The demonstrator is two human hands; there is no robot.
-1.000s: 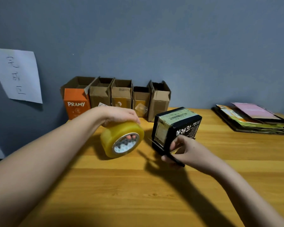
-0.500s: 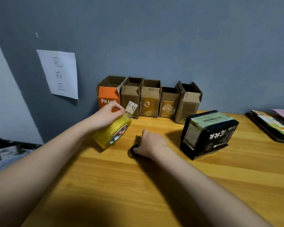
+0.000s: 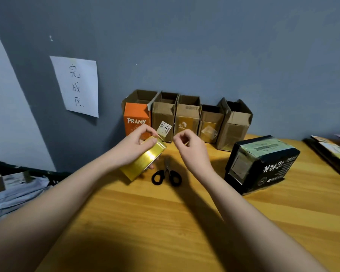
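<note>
Observation: the left hand grips the yellow tape roll from above, with its fingers curled over the rim and the thumb at the upper edge where the free end appears to sit. The tape roll is held tilted, just over the worktop, in front of a row of 5 open cartons against the wall.

The right hand hangs near the roll's upper edge but apart from it. Its fingers are curled, with thumb and forefinger drawn together. It cannot be told whether a clear tape end lies between them.

Black-handled scissors lie flat on the worktop below and between both hands, touched by neither. A black box with taped faces stands well to the right.

Assessment: the step in hand appears to be finding and lifting the tape's free end before a strip is drawn.

Requirement for the next move: the right fingers must get a firm pinch on the end, and the left hand must brace the roll so it can turn as the strip pulls out. The scissors are within reach for the cut. The film could fold back and stick to itself if it goes slack.
</note>
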